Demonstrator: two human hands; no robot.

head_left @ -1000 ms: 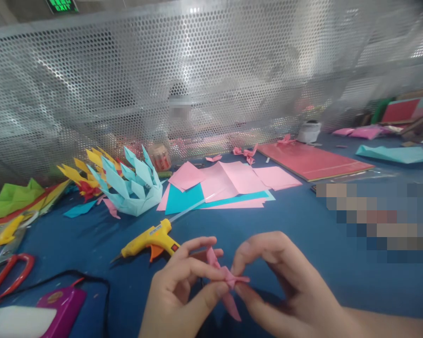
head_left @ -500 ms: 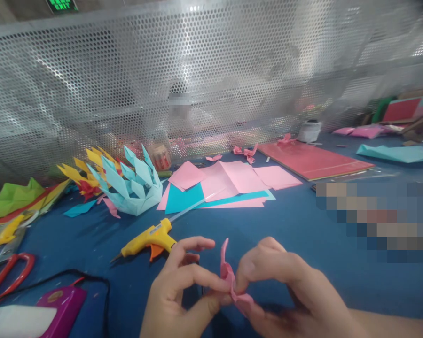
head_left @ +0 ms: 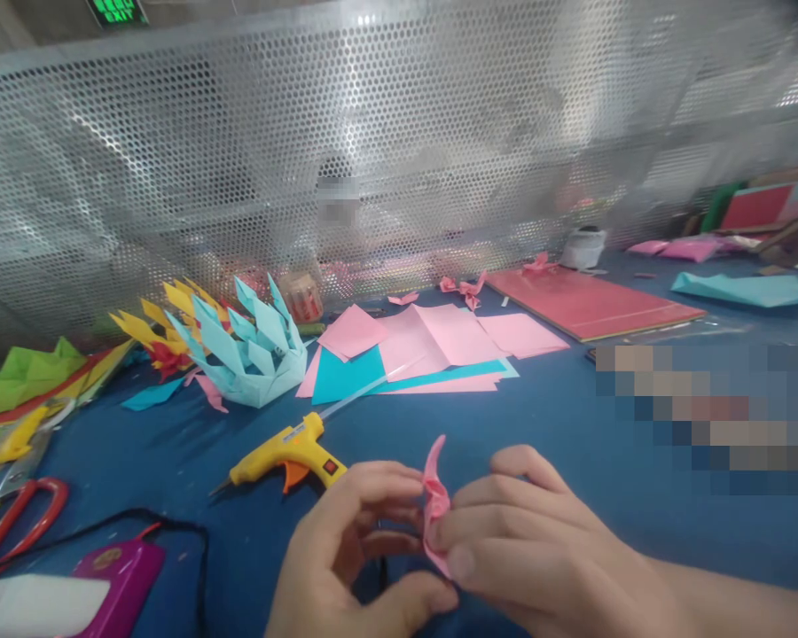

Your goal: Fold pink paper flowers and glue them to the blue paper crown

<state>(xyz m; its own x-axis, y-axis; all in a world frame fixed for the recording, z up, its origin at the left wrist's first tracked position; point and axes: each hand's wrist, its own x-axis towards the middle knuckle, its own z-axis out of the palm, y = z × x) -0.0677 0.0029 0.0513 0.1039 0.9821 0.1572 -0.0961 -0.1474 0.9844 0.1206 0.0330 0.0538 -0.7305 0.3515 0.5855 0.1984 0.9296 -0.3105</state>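
Note:
Both hands hold one small folded pink paper piece [head_left: 434,498] low in the middle of the view, just above the blue table [head_left: 559,416]. My left hand [head_left: 352,558] curls around its left side with the thumb underneath. My right hand [head_left: 538,558] presses its fingers against the right side, thumb at the lower edge. A pointed flap of the paper sticks up between the hands; the rest is hidden by fingers. A yellow glue gun [head_left: 285,454] lies just beyond my left hand.
Pink and teal paper sheets [head_left: 426,350] lie mid-table, with a light-blue spiky paper crown [head_left: 249,350] and yellow-red paper flowers [head_left: 156,332] to the left. Red-handled scissors [head_left: 17,518], a purple case [head_left: 116,571] and a black cord sit at lower left. A perforated metal screen [head_left: 372,151] backs the table.
The pink piece has been turned upright and drawn between the hands. My right fingers have closed over its right side, and my left fingers have curled in around it.

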